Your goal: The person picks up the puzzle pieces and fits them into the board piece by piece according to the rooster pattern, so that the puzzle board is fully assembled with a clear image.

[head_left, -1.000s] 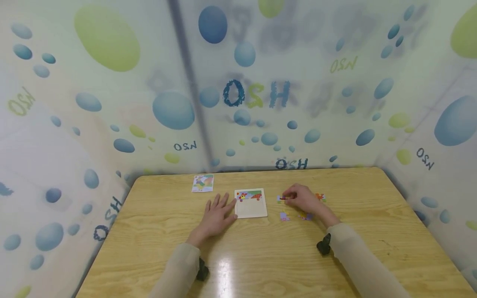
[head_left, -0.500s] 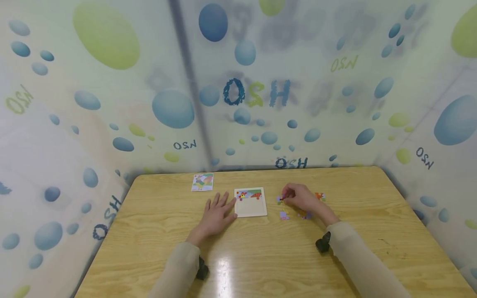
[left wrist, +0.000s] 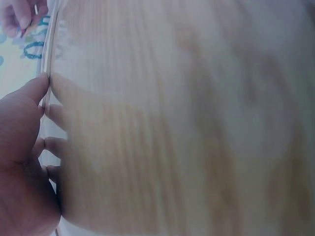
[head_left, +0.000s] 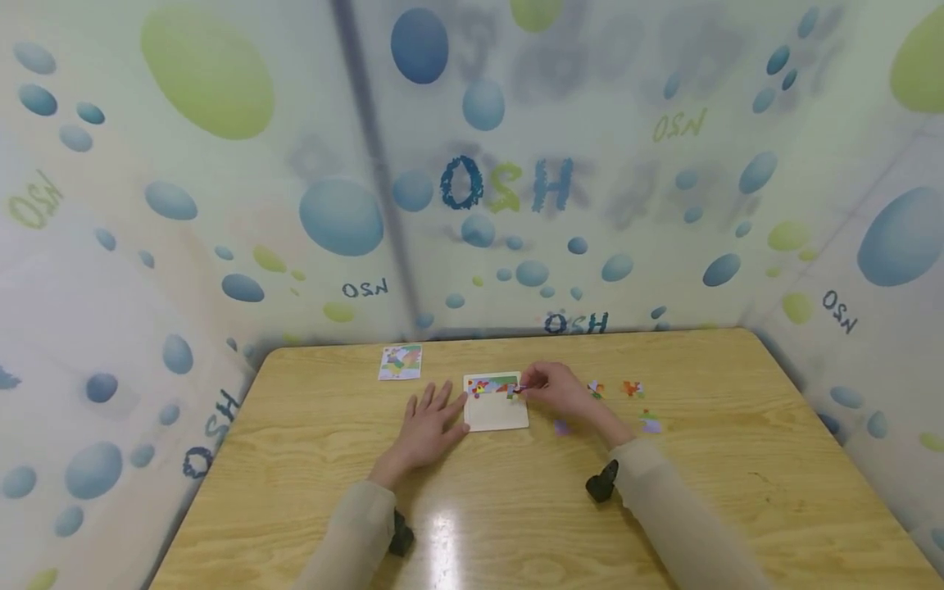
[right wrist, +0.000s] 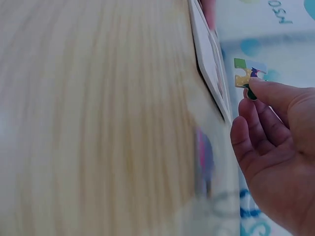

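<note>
A pale square puzzle tray (head_left: pixel 497 418) lies on the table, with a colourful strip of fitted pieces (head_left: pixel 483 385) along its far side. My left hand (head_left: pixel 424 434) rests on the tabletop, fingers spread, thumb and forefinger against the tray's left edge. Over the tray's right edge, my right hand (head_left: pixel 558 393) pinches a puzzle piece between thumb and fingers. The right wrist view shows this puzzle piece (right wrist: pixel 241 78) raised off the table, with green, yellow and purple print; the thumb covers part of it.
Loose puzzle pieces lie right of the tray: an orange one (head_left: pixel 632 389), a lilac and green one (head_left: pixel 651 424), and others partly behind the right hand and forearm. A picture card (head_left: pixel 401 362) lies at the back left. A patterned wall (head_left: pixel 472 246) stands behind the table.
My right hand has moved left from the loose pieces to the tray's right edge, carrying a puzzle piece. Pieces it had covered now show. The left hand has stayed in place.
</note>
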`<state>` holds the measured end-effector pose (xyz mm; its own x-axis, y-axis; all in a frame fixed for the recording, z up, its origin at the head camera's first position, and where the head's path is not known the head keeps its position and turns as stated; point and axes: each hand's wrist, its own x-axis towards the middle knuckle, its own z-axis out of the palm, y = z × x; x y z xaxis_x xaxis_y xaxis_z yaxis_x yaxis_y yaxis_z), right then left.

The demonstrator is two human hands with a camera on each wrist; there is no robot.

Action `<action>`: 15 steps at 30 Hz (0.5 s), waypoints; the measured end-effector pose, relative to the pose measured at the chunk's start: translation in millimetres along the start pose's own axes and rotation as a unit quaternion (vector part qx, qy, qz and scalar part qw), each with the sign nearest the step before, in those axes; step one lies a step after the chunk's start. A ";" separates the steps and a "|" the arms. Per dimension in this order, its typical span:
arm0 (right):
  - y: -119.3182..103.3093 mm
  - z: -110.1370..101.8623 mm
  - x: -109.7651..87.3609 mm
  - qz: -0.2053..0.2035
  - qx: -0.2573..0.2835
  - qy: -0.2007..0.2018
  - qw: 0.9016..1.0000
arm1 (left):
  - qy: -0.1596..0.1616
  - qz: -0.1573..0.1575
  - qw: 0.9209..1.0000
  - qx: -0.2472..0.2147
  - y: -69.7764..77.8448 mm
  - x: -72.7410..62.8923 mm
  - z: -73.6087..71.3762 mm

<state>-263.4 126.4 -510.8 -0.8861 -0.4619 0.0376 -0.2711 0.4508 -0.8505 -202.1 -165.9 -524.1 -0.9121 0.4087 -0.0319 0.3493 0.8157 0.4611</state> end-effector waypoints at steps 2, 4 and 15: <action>-2.2 9.2 4.3 -0.003 0.004 -0.005 1.000 | 0.000 0.001 1.000 0.002 -0.6 0.0 1.4; -4.6 17.2 8.7 -0.005 0.008 -0.006 1.000 | 0.001 0.000 1.000 0.002 -1.0 0.0 2.4; -15.7 50.5 27.8 -0.006 0.006 0.004 1.000 | 0.004 -0.001 1.000 0.001 -1.7 0.8 1.7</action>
<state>-264.8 67.9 -522.9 -0.8853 -0.4620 0.0525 -0.2783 0.4361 -0.8558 -203.1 -166.2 -526.4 -0.9147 0.4032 -0.0262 0.3471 0.8174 0.4598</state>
